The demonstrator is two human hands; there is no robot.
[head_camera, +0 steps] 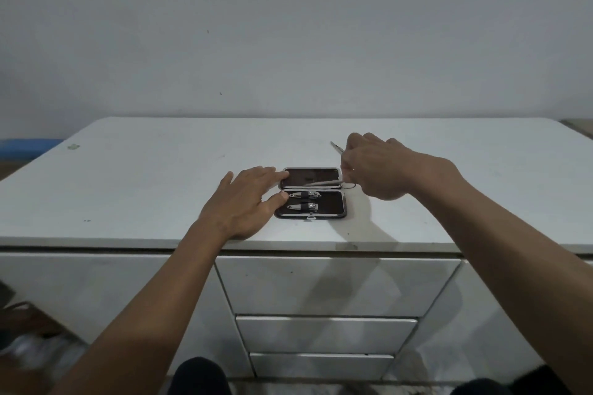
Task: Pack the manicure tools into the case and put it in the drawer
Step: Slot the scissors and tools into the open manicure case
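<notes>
A small dark manicure case (330,207) lies open on the white cabinet top (144,189). Two nail clippers (305,200) sit strapped in its near half. A slim metal tool (321,183) lies across the far half. My left hand (247,202) rests with straight fingers on the case's left edge. My right hand (372,167) hovers at the case's right side and pinches a thin metal tool (337,147) that sticks out toward the back.
Three white drawers (327,333) stacked below the cabinet's front edge are all closed. A wall rises just behind the cabinet. My knees (199,375) are at the bottom, and clutter lies on the floor at the lower left.
</notes>
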